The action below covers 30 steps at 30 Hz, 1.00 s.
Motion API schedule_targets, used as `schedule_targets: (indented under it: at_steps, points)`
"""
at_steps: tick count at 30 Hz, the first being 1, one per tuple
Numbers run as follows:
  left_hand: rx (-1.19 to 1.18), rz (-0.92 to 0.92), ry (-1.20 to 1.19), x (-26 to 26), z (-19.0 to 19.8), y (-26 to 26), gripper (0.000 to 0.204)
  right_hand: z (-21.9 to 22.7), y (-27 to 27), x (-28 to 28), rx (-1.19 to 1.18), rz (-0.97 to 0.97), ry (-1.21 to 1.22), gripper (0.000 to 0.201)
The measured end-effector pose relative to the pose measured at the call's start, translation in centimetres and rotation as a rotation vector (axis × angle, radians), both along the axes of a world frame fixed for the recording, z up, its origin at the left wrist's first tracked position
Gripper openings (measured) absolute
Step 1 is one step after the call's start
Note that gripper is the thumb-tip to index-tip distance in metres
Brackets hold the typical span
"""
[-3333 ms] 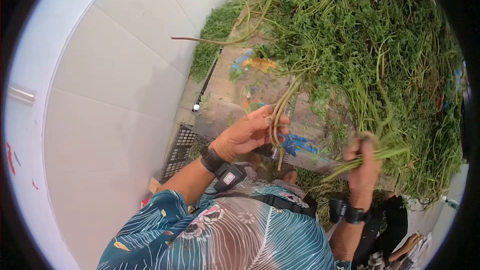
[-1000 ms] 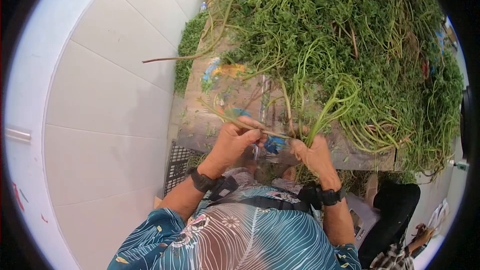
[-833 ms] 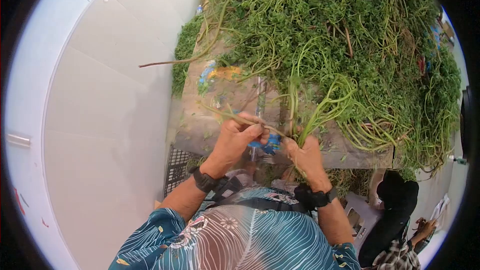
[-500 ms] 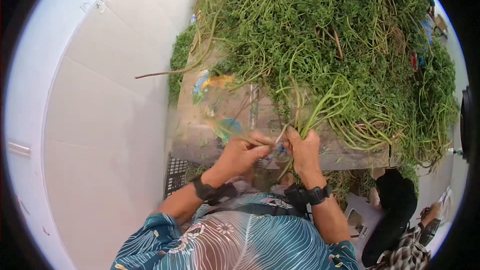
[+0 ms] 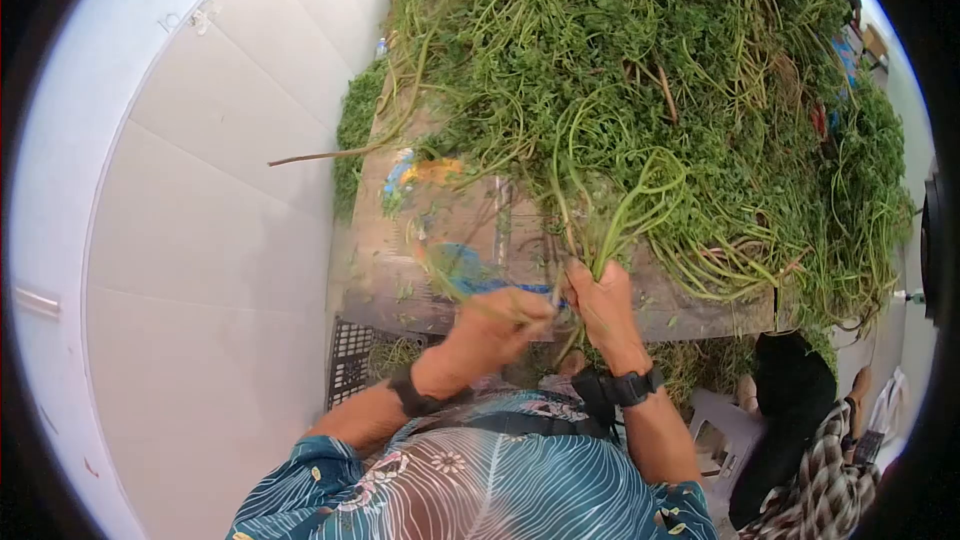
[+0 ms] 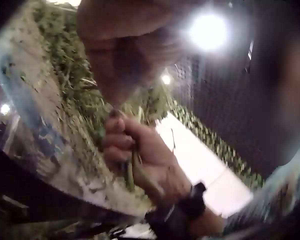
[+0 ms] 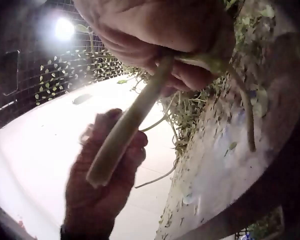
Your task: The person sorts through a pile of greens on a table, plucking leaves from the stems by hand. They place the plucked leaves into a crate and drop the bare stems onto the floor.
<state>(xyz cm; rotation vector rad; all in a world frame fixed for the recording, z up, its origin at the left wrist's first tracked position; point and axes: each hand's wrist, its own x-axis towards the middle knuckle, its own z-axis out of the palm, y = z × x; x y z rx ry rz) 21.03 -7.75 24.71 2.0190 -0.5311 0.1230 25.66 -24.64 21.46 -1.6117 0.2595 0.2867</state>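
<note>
Right hand grips a bunch of green stems at the worktop edge; left hand, blurred, pinches one stem. Bunching step; next likely needs stems aligned w/ the bunch.

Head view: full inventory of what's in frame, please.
greens pile: one, green, heaped on the table's far and right part
stem bunch: one, pale green, rising from the right grip
table: one, brown with blue and orange patches, in front of the person
crate: one, black mesh, under the table's left edge
wall: white tiles, left
second person: one, dark and checked clothing, lower right
left hand: blurred, at the table edge beside the right hand
right hand: grips the stem bunch
</note>
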Motion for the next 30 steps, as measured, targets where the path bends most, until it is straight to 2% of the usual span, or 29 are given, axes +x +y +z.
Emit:
schedule_targets:
  at_steps: [2,3,4,5,6,7,10,13,19,21,27,30]
  points:
    - [0.05,-0.133,0.053,-0.7,2.4,-1.3,0.017,-2.4,-0.1,1.1,-0.103,-0.114,-0.002,0.019]
    - [0.074,-0.201,0.079,-0.9,3.3,-1.7,0.018,-2.0,-0.7,1.3,-0.062,-0.124,-0.009,0.02]
    - [-0.047,-0.219,0.087,-0.8,2.8,-1.6,0.017,-1.1,-1.4,1.4,-0.021,-0.127,-0.018,0.02]
    - [-0.083,-0.133,0.193,-0.4,2.5,-1.1,0.015,-0.2,-1.9,1.3,0.023,-0.123,-0.021,0.021]
    - [-0.117,-0.048,0.299,0.5,2.5,-0.4,0.014,0.8,-2.3,1.0,-0.07,-0.011,-0.076,0.025]
    - [-0.152,0.035,0.395,1.5,2.4,0.3,0.014,1.7,-2.4,0.8,-0.06,0.053,-0.056,0.023]
    - [-0.573,0.155,0.785,3.3,1.6,1.9,0.02,3.3,-2.6,-0.1,-0.022,0.203,0.011,0.02]
    - [-0.707,0.087,0.966,3.7,0.8,2.4,0.024,3.9,-2.5,-0.6,0.023,0.263,0.045,0.022]
    - [-0.848,0.005,1.071,5.1,1.0,0.8,0.024,5.2,-1.9,-1.7,0.052,0.412,0.026,0.029]
    - [-0.773,-0.008,1.067,5.3,0.4,0.5,0.019,5.5,-1.8,-1.9,0.103,0.427,0.032,0.032]
    - [-0.775,-0.04,1.019,5.3,-0.6,0.2,0.015,6.0,-2.3,-1.7,-0.065,0.525,0.116,0.032]
    - [-0.67,0.007,0.846,4.7,-0.2,-0.1,0.017,4.3,-2.1,-1.8,-0.109,0.395,-0.013,0.029]
